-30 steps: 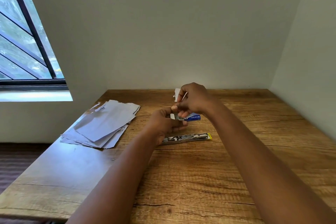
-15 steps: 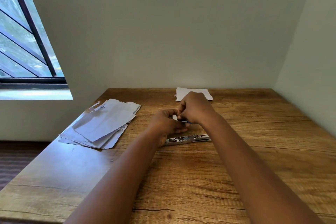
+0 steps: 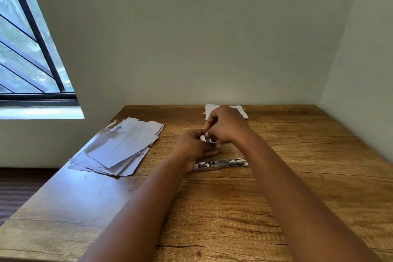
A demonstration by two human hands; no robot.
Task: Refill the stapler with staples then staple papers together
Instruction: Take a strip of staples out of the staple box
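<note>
A loose, fanned pile of pale bluish-white paper sheets lies to my left near the table's left edge, well apart from my hands. A small torn-edged white sheet of paper lies flat at the far edge by the wall, and my right hand hides its middle from view. Just nearer to me than my hands, the opened silver metal stapler lies lengthwise on the wood, its left end hidden under my left hand. Both my hands meet above the table with fingers curled: between them they pinch a small white and grey box of staples, most of it covered by my fingers, so I cannot tell how it stands. The brown wood-grain table sits in a corner of plain pale walls, with a dark-framed barred window at upper left and dark flooring below it. Compared with a second ago, my right hand has come down, the blue part of the box no longer shows, and the white sheet once lifted in that hand now rests on the table; the stapler and the pile lie as before.
</note>
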